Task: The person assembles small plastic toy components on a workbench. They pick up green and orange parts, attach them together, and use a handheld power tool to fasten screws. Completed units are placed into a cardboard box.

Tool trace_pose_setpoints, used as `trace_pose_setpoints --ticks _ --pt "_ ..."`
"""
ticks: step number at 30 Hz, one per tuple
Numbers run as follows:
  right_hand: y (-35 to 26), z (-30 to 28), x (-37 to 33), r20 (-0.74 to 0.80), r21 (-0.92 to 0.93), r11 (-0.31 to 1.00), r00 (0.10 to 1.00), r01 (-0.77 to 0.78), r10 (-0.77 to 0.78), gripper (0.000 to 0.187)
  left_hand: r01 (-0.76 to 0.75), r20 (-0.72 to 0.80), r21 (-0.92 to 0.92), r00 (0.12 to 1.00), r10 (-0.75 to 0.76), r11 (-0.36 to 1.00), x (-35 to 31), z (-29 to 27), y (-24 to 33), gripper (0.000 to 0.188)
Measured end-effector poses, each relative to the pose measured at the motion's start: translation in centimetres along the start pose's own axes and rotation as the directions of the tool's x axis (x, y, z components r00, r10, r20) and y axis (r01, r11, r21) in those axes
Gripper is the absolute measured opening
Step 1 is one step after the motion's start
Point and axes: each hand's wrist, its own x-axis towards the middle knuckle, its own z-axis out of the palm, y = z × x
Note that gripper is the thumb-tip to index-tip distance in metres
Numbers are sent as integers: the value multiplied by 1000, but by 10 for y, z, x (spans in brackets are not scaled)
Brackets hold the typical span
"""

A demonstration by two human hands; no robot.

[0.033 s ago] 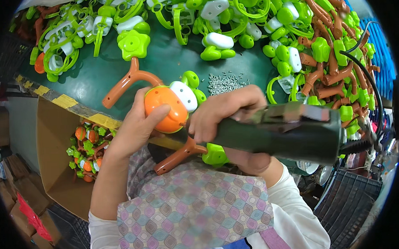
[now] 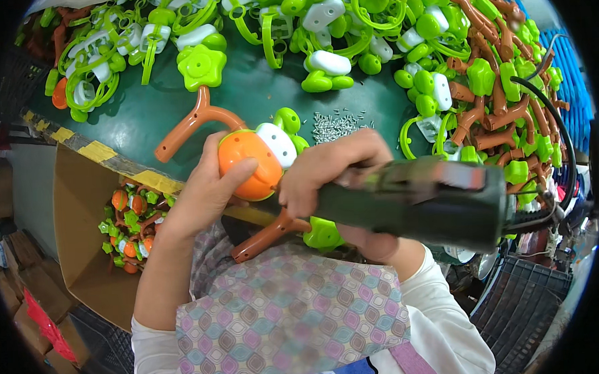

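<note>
My left hand (image 2: 209, 174) is closed round a toy with an orange domed part (image 2: 250, 164), its thumb pressed on the dome. A white piece with two holes and green rounded parts adjoin the dome. Brown forked branches stick out above and below, each with a green flower-shaped piece (image 2: 323, 234) at one end. My right hand (image 2: 335, 169) wraps round the front of a dark electric screwdriver (image 2: 414, 205), held almost level and blurred. Its front end meets the dome's lower right edge; the tip is hidden by my fingers.
Small silver screws (image 2: 337, 125) lie on the green tabletop (image 2: 136, 117). Green and white toy parts (image 2: 327, 62) are heaped at the back, brown branches (image 2: 497, 121) at the right. A cardboard box (image 2: 81, 243) of similar toys stands left. A black cable (image 2: 569, 155) runs from the screwdriver.
The screwdriver's rear end has shifted slightly left and down, and its cable has moved. The toy and my left hand have barely moved.
</note>
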Motion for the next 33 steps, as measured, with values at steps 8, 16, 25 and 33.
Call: trace_pose_setpoints --ticks 8,16,25,33 --pt "4 0 -1 191 -131 991 982 35 -9 80 -45 6 30 999 45 999 5 0 -5 66" --pt "-6 13 5 -164 -152 985 980 85 -110 90 34 36 5 999 -34 999 3 -3 13 63" --pt "-35 -49 38 272 125 900 858 418 -436 93 -33 24 60 999 32 998 17 -10 15 61" --pt "25 -65 37 -283 -269 948 927 171 -248 94 -148 -142 264 972 190 953 13 -23 4 59"
